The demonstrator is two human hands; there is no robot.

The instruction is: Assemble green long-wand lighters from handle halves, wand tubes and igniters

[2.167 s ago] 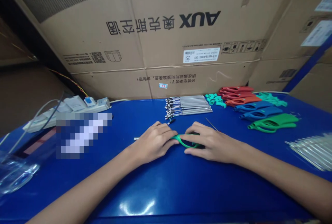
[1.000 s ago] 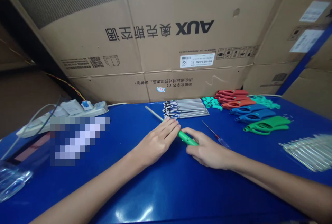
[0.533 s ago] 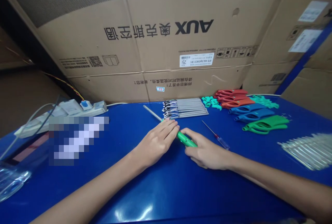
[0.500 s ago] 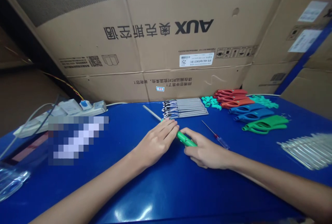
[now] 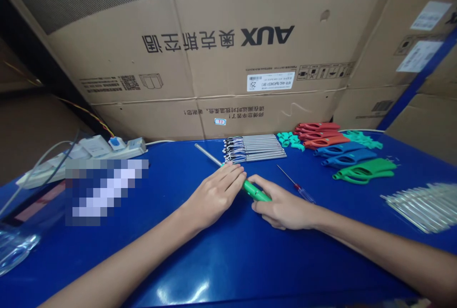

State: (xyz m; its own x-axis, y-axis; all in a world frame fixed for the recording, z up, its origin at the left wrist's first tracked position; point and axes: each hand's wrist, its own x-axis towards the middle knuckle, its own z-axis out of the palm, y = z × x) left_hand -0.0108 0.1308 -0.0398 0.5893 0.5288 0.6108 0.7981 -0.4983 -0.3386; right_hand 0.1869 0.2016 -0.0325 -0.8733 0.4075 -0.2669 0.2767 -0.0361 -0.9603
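Observation:
Both hands are closed on a green long-necked lighter [image 5: 256,191] above the middle of the table. My left hand [image 5: 217,196] wraps the front of the green body, its fingers covering where the metal tube [image 5: 207,154] joins; the tube points to the far left. My right hand [image 5: 282,203] grips the rear end between thumb and fingers. Just right of that hand lies a thin screwdriver [image 5: 300,190] with a clear and red handle. Silver metal tubes with wires [image 5: 262,148] lie in a row behind my hands.
At the back right are red housings [image 5: 317,132], blue housings [image 5: 344,153], a green housing [image 5: 366,171] and small teal pieces [image 5: 291,140]. Clear slim parts [image 5: 424,205] lie far right. A power strip [image 5: 43,174] stands left. A large cardboard box [image 5: 214,74] closes off the back.
My hands and the lighter have barely moved; my right thumb has shifted slightly left. The view has shifted a little.

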